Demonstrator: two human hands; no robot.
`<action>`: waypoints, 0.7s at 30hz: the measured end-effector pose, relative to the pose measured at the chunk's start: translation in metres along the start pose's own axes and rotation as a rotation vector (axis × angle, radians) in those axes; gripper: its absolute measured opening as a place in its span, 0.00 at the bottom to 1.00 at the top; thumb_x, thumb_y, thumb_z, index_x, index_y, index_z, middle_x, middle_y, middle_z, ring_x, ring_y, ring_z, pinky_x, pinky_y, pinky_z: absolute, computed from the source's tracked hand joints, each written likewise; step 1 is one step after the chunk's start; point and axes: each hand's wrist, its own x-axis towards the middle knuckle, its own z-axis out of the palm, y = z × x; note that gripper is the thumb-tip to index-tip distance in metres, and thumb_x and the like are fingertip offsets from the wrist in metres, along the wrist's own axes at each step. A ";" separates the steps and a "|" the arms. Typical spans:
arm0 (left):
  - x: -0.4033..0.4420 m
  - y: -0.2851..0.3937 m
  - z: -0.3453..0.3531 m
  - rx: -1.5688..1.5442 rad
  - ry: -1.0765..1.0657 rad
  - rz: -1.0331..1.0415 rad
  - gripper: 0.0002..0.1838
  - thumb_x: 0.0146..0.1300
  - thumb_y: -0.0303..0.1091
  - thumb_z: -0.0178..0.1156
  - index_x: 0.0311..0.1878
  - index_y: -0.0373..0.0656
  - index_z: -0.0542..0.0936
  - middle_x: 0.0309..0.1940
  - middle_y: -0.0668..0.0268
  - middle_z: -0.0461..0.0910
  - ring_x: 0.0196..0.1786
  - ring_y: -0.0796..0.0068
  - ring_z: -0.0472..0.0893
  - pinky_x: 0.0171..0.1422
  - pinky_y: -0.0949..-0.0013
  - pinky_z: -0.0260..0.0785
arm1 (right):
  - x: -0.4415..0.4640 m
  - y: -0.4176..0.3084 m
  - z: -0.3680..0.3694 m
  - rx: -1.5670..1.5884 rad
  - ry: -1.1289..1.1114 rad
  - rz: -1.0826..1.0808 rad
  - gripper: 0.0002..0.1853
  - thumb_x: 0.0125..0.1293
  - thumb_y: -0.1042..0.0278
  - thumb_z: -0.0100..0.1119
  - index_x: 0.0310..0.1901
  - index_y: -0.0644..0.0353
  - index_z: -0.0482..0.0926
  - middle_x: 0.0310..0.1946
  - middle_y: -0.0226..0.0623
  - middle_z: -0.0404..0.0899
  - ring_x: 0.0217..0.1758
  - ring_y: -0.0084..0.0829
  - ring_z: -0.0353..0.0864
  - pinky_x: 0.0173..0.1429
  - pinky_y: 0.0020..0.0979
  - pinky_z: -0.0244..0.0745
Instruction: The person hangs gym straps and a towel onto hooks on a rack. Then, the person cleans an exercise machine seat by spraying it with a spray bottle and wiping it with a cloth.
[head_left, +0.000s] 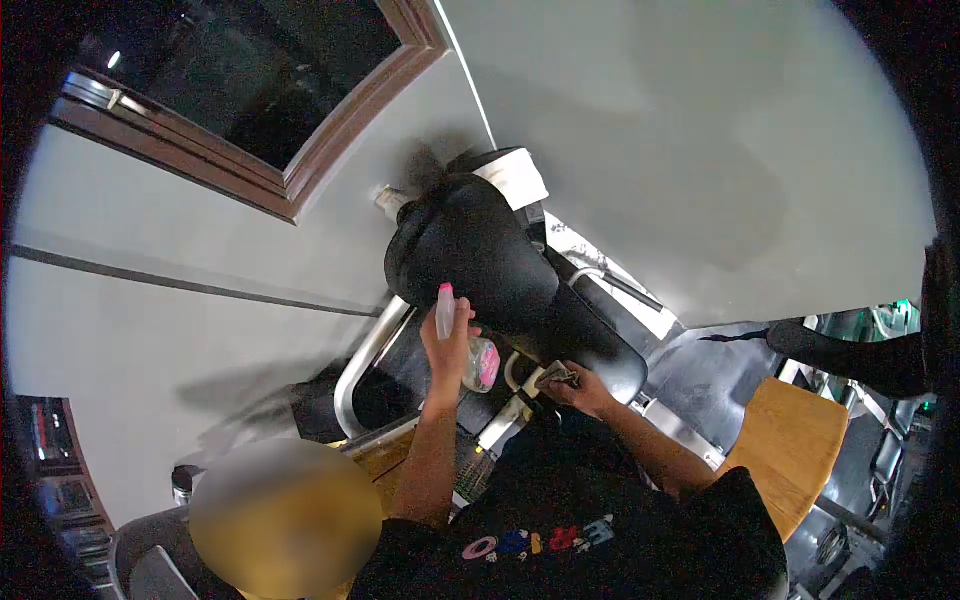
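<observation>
My left hand point(452, 345) is closed around the neck of a clear spray bottle point(483, 366) with a pink label and a pink-tipped white spray head. The bottle is just in front of a black padded seat point(470, 245), which looks like part of a gym machine. In my right hand point(582, 392) is a crumpled greyish cloth point(556, 376), pinched between the fingers. The cloth is near the lower edge of the black padding and a light metal bar point(510, 422); whether it touches either I cannot tell.
A curved silver frame tube point(352, 385) stands left of the padding. A white cloth or towel point(515, 178) lies at its far end. To the right are a wooden board point(795, 450) and other gym equipment. Grey walls and a brown-framed window point(290, 190) rise behind. A blurred yellowish round shape point(285, 520) is lower left.
</observation>
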 end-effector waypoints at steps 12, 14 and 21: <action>0.013 0.039 -0.001 0.140 -0.114 -0.213 0.17 0.64 0.37 0.63 0.44 0.28 0.80 0.26 0.61 0.81 0.20 0.77 0.79 0.25 0.73 0.75 | 0.057 -0.016 -0.011 0.142 -0.184 -0.051 0.31 0.66 0.56 0.66 0.64 0.67 0.68 0.51 0.37 0.81 0.51 0.26 0.80 0.57 0.29 0.76; 0.013 0.033 0.001 0.146 -0.128 -0.192 0.17 0.64 0.37 0.64 0.45 0.28 0.80 0.26 0.61 0.81 0.21 0.77 0.79 0.25 0.73 0.75 | 0.069 -0.010 -0.009 0.093 -0.162 -0.067 0.31 0.65 0.55 0.67 0.62 0.67 0.70 0.50 0.37 0.81 0.50 0.26 0.80 0.57 0.30 0.76; 0.018 0.046 0.029 0.270 -0.150 -0.153 0.15 0.65 0.37 0.62 0.44 0.31 0.80 0.26 0.61 0.81 0.20 0.77 0.79 0.24 0.74 0.75 | 0.077 -0.028 -0.016 -0.017 -0.131 0.018 0.29 0.64 0.53 0.68 0.59 0.65 0.74 0.48 0.39 0.83 0.52 0.29 0.81 0.59 0.32 0.75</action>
